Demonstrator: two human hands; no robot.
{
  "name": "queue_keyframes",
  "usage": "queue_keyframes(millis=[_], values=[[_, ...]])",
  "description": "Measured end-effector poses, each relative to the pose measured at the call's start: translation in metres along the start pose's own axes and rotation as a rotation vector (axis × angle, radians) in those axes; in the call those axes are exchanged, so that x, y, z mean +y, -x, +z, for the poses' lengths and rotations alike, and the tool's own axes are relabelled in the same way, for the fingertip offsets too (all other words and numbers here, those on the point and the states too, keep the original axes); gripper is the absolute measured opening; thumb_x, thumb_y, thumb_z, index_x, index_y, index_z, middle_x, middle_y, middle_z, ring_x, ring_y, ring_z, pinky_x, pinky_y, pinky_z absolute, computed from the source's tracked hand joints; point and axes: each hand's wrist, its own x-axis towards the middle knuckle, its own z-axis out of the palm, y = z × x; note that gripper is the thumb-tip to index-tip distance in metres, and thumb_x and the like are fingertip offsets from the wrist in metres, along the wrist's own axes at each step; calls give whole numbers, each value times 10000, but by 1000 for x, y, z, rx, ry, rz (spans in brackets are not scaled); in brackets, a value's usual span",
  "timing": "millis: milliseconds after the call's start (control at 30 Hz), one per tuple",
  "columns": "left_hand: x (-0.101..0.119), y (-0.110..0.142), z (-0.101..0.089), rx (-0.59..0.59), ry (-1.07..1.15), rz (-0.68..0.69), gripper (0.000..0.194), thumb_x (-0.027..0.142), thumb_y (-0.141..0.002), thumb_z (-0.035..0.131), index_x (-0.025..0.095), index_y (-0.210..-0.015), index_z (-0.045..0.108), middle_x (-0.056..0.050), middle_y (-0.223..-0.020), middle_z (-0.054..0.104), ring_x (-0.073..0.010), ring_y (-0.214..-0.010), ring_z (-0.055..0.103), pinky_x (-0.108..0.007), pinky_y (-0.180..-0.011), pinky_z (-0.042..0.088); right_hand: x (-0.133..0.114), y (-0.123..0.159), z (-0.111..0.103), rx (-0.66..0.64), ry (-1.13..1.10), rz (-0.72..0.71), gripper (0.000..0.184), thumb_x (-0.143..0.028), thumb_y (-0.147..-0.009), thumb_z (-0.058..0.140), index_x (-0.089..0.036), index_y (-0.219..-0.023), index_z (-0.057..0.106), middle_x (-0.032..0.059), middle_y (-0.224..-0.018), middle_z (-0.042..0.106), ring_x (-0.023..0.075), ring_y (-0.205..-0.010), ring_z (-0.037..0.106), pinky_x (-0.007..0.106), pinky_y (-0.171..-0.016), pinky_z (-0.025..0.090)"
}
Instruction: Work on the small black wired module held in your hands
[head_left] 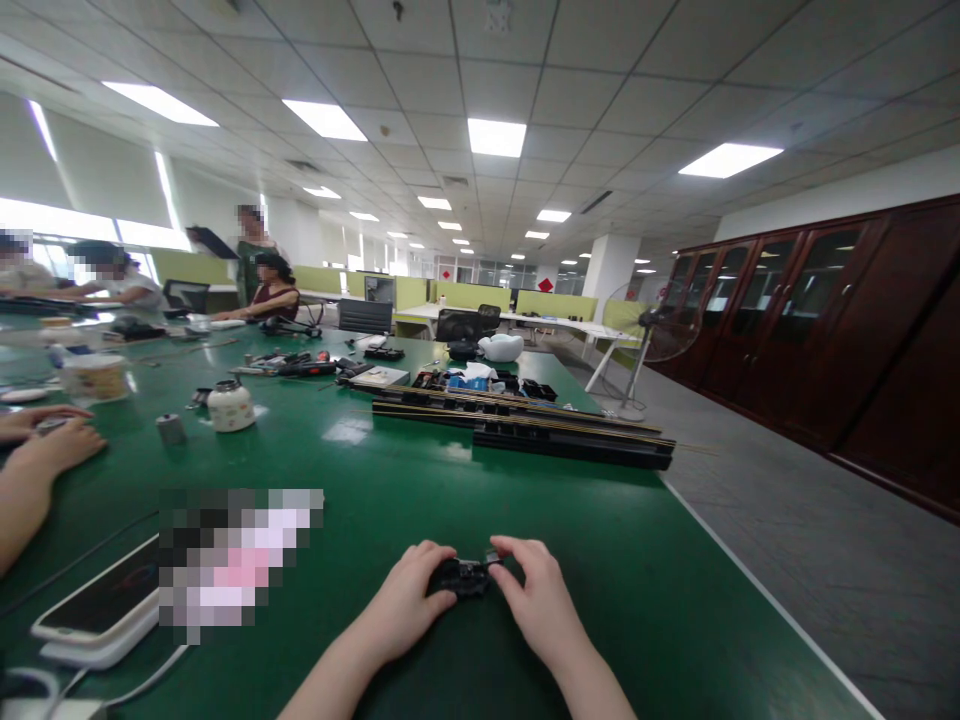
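A small black plastic part (466,582) with fine detail on its upper face is held low over the green table. My left hand (409,598) grips its left end, thumb at the near side and fingers at the far side. At the right end my right hand (531,590) has thumb and forefinger closed on a small, greyish piece (492,556). That piece is at or very near the black part; whether the two touch, I cannot tell. Its exact kind is too small to make out.
Long black rails (574,445) with thin brass-coloured rods lie ahead on the green table (360,490). To the left are a phone (105,590) with cables, a white jar (231,407), a grey cylinder (171,430) and another person's hands (60,440). Tools (292,364) lie further back.
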Motion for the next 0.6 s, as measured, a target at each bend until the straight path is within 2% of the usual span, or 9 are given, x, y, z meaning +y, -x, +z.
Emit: queue_keyframes(millis=[133,233,467,600], values=[[-3,-1,2,7,-7,-6,397,193,-665,556,207,-1062,571,-53,-1069,583,-212,-1026,495,-319,-932,361,-6,3,9,-110,-71,17,216,-263,-724,581,-279,-916,677,27,-937,661,211,-922,592,362,-882,438],[-2,-1,1,5,-10,-13,394,194,-662,558,210,-1056,575,-50,-1064,587,-212,-1022,496,-320,-926,366,-9,4,13,-89,-132,16,214,-268,-726,577,-268,-916,675,28,-943,656,199,-905,598,327,-855,453],[1,0,1,4,-38,3,363,187,-662,535,203,-1020,592,-51,-1036,600,-213,-991,505,-319,-897,371,-7,4,18,-140,80,-41,172,-223,-689,613,-304,-821,688,7,-945,664,227,-956,555,374,-879,401],[-1,0,2,5,-48,10,360,182,-662,527,213,-1016,585,-44,-1032,600,-211,-982,508,-315,-887,375,0,3,20,-122,80,-29,195,-213,-650,639,-319,-804,696,7,-966,665,234,-969,556,384,-883,393]])
